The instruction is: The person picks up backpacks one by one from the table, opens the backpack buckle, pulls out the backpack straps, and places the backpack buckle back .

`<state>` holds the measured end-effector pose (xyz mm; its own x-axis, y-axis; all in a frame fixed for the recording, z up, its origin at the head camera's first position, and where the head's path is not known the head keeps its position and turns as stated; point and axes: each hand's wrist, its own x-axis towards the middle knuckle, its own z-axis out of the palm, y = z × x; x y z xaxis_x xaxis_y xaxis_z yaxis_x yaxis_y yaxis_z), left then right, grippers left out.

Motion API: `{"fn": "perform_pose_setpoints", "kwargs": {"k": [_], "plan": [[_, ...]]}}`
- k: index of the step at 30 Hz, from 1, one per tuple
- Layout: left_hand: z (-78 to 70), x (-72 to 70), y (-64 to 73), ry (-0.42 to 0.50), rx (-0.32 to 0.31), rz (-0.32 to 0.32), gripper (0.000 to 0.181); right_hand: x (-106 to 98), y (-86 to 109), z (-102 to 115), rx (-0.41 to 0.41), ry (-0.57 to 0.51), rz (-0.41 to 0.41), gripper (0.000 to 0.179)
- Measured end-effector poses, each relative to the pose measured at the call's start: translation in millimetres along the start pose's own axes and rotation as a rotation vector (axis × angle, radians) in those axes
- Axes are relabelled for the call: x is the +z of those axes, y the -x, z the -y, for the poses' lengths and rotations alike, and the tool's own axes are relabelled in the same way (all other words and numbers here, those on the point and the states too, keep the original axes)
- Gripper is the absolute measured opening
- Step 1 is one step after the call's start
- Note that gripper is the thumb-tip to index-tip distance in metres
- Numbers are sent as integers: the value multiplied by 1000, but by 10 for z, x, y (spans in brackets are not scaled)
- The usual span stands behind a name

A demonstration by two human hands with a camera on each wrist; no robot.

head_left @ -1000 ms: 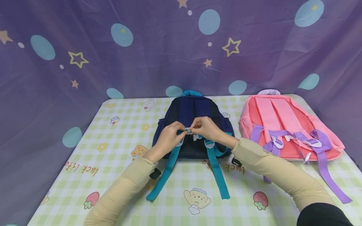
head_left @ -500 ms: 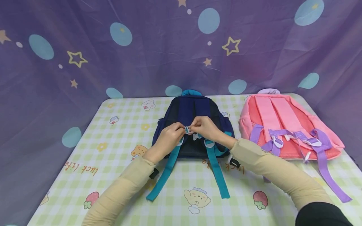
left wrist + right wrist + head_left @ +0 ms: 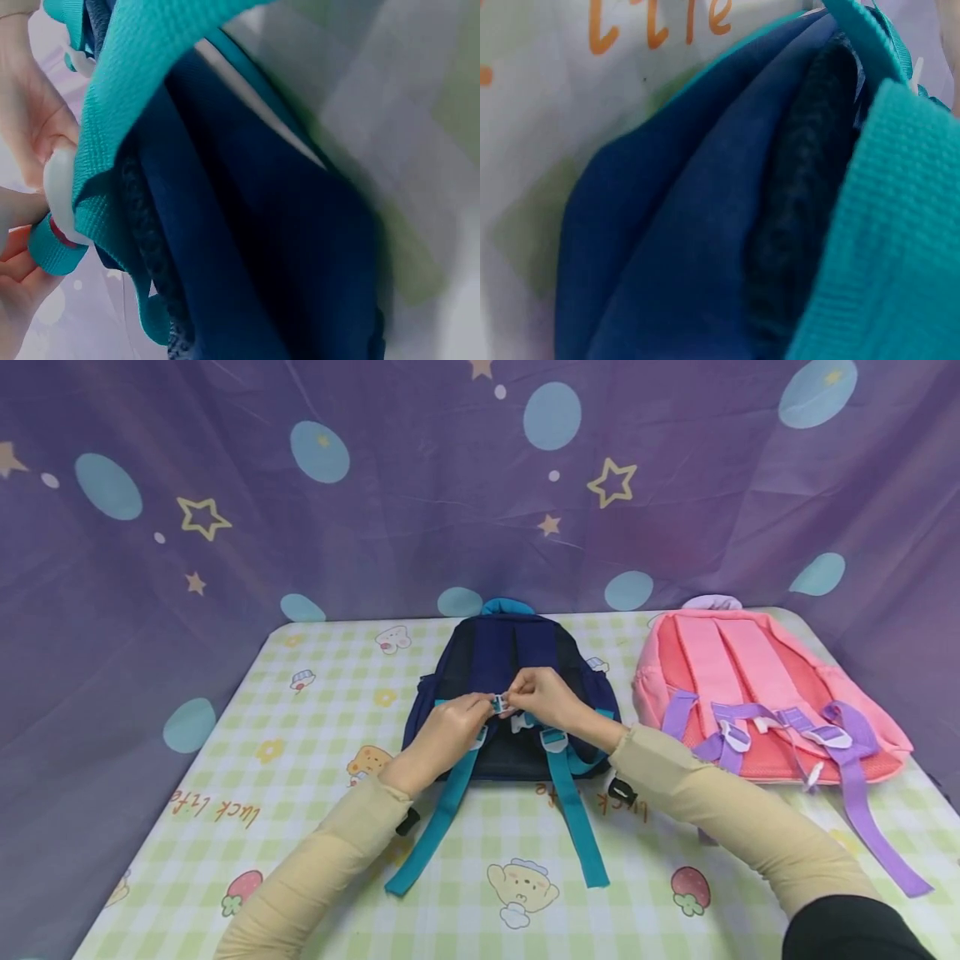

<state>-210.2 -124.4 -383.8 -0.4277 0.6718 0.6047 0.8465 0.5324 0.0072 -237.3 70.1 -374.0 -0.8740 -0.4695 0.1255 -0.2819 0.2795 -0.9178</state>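
Observation:
A navy backpack lies back side up on the table, with teal straps. Over its lower middle, both hands meet at a small white buckle. My left hand pinches a loop of teal strap at the buckle's left end. From the other side, my right hand grips the buckle between thumb and fingers. Just below the right hand sits another white clip. In the right wrist view, wide teal webbing and the backpack's side fill the picture, and the fingertips are out of sight.
A pink backpack with purple straps lies to the right. Two teal strap ends, including the right one, hang toward the front of the checked tablecloth. A purple curtain stands behind the table.
The fingers of my left hand have shifted and straightened slightly along the buckle's left end. My right hand has stayed nearly in place, and both backpacks lie as before.

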Motion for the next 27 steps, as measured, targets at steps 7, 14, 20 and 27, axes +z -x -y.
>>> {"fn": "perform_pose_setpoints", "kwargs": {"k": [7, 14, 20, 27], "plan": [[-1, -38, -5, 203, -165, 54, 6, -44, 20, -21, -29, 68, 35, 10], [13, -87, -17, 346, -300, 74, 2, -96, 33, -25, -40, 119, 72, 12], [42, -114, -4, 412, -325, 73, 7, -129, 34, -46, -14, 116, 94, 13], [48, -158, -18, 489, -333, 103, 9, -165, 49, -68, 5, 123, 98, 11]]}}
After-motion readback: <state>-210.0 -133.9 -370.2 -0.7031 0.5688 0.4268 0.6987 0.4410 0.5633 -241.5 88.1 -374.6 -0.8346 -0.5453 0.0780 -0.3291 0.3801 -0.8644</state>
